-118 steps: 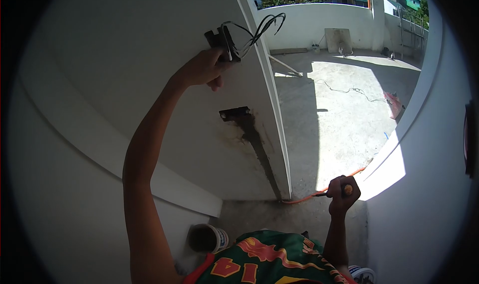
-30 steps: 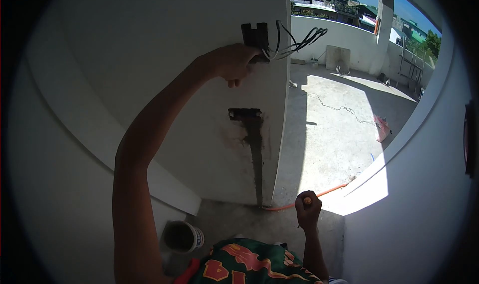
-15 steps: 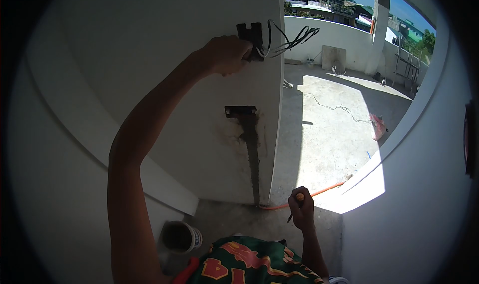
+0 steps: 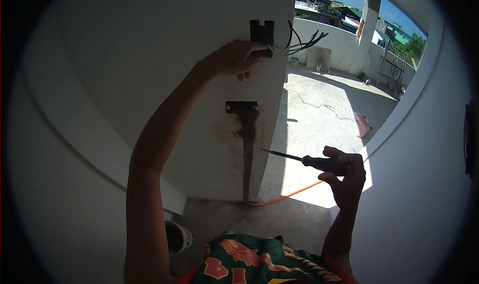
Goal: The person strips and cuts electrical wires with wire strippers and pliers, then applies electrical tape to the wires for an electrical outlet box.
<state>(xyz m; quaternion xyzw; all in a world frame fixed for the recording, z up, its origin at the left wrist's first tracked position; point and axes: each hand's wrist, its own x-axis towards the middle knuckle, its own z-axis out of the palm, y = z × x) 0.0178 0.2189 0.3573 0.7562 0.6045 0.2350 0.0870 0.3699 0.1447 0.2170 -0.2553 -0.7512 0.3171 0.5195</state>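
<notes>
My left hand (image 4: 237,58) is at the upper wall box (image 4: 262,30), its index finger reaching to the box's lower part where the wires start. Its other fingers are partly curled; whether it pinches a wire is too dark to tell. Black and pale wires (image 4: 307,43) stick out of the box to the right. My right hand (image 4: 348,172) is wrapped round the dark handle of a screwdriver (image 4: 324,164), whose shaft points left toward the wall. Below the box is a second, wide wall opening (image 4: 241,107) with a dark vertical channel (image 4: 247,154) running down to the floor.
An orange conduit (image 4: 287,197) runs along the floor from the channel's foot. A bucket (image 4: 185,238) stands at the lower left. Beyond the wall edge lie a sunlit floor with a thin cable (image 4: 319,104), a red bag (image 4: 362,125) and a board (image 4: 318,59) against a low wall.
My right hand has risen from low near the floor, and the screwdriver now points left. My left hand's lower fingers have loosened at the box. The view has shifted slightly.
</notes>
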